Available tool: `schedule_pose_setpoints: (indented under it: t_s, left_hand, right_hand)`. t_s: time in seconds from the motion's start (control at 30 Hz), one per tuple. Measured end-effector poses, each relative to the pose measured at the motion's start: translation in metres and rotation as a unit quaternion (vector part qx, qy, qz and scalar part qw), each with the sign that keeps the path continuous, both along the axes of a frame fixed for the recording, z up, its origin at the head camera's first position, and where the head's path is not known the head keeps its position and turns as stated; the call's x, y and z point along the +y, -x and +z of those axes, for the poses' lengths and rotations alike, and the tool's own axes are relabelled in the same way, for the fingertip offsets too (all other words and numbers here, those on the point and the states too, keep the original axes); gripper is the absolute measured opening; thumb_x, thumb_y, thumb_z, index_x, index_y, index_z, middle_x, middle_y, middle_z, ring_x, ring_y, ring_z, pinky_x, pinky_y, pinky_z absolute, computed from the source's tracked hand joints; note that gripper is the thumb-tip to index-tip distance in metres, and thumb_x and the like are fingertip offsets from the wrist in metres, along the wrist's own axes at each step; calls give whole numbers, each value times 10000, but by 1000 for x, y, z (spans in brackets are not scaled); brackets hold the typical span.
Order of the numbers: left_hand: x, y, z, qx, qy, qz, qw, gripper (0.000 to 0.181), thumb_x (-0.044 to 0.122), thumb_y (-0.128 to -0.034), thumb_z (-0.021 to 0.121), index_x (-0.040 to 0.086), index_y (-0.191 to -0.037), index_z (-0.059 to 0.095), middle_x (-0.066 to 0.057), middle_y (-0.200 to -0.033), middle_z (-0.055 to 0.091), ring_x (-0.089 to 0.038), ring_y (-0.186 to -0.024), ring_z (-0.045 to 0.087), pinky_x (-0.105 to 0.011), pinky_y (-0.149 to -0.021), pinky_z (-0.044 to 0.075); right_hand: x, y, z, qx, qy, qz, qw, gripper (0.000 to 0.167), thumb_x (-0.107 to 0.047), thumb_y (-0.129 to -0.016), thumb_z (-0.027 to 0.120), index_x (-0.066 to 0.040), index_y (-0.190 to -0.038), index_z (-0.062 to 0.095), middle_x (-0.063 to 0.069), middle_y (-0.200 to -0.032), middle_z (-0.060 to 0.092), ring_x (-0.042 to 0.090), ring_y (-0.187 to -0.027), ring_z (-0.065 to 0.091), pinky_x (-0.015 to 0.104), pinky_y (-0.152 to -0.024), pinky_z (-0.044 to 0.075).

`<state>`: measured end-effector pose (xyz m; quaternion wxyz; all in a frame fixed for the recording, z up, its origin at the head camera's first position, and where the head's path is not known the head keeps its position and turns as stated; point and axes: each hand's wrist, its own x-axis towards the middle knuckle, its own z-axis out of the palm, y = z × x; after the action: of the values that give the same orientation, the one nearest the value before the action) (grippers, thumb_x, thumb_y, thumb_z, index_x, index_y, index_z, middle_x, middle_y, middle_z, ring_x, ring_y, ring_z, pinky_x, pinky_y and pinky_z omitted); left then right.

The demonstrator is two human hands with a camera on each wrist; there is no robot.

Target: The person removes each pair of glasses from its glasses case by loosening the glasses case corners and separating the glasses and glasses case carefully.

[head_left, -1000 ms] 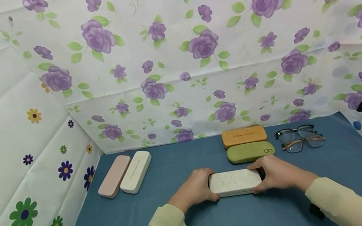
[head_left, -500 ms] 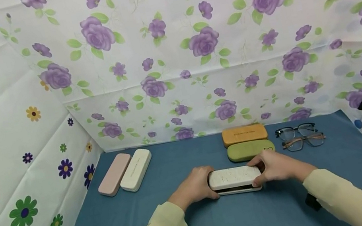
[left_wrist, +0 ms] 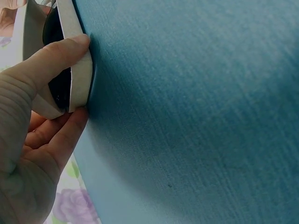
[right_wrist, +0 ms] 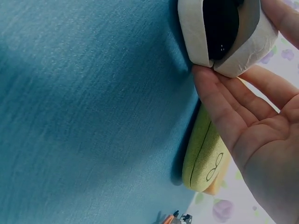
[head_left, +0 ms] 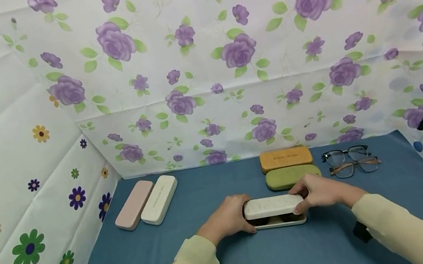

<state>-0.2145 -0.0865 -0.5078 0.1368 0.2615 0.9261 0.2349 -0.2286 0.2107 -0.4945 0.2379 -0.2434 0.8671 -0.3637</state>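
A speckled white glasses case (head_left: 272, 205) lies on the blue cloth in front of the person, its lid raised partway. Dark lenses (right_wrist: 222, 28) of what look like sunglasses show inside it. The left hand (head_left: 228, 217) grips the case's left end, its thumb on the front of the base and its fingers at the back. At the right end, the right hand (head_left: 320, 193) holds the lid, thumb at its front edge and fingers behind. Just behind the case lies a green glasses case (head_left: 289, 177), partly covered by the right hand in the head view.
An orange glasses case (head_left: 285, 158) stands behind the green one. Black-framed glasses (head_left: 345, 155) and brown-framed glasses (head_left: 354, 167) sit to their right. Far left are a pink case (head_left: 134, 205) and a white case (head_left: 159, 200). Flowered cloth walls (head_left: 198, 153) enclose the back and sides.
The right hand has lifted the white case's lid from closed to partly raised, so dark lenses now show inside. The left hand has kept its grip on the left end.
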Motion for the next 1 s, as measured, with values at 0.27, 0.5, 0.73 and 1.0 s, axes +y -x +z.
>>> schedule_pose_setpoints:
  t_s: [0.27,0.5,0.73,1.0]
  left_hand:
    - [4,4,-2,-87,-59,-110,9999,600,324,-585,894,246,-1111,616,107,-995,624,-17,-819,562,-237,-697,488]
    - [0,5,-2,-58,-22,-71,10000,643,334,-580,895,230,-1147,611,93,-1031,629,-36,-857,570,-259,-718,493]
    - [-2,3,0,-87,-60,-73,9999,657,312,-587,894,219,-1171,607,74,-1062,632,-53,-884,581,-267,-725,499]
    - [1,5,3,-309,-44,97,9995,789,296,-572,903,162,-1264,548,15,-1127,620,-121,-947,601,-292,-734,510]
  right_hand:
    - [7,1,-3,-131,80,-87,9998,540,-413,-742,759,-118,-1182,650,3,-1029,700,159,-856,651,319,-696,517]
    - [3,0,-1,-216,175,-85,9996,475,-407,-750,757,-158,-1145,672,-7,-1006,701,167,-860,653,326,-709,515]
    - [2,2,-1,-177,127,-56,9997,420,-434,-762,736,-198,-1106,692,-25,-1017,700,138,-873,649,323,-723,512]
    - [11,0,-2,-1015,854,-554,9896,443,-387,-868,643,-75,-1182,650,122,-1207,636,226,-1013,654,396,-836,534]
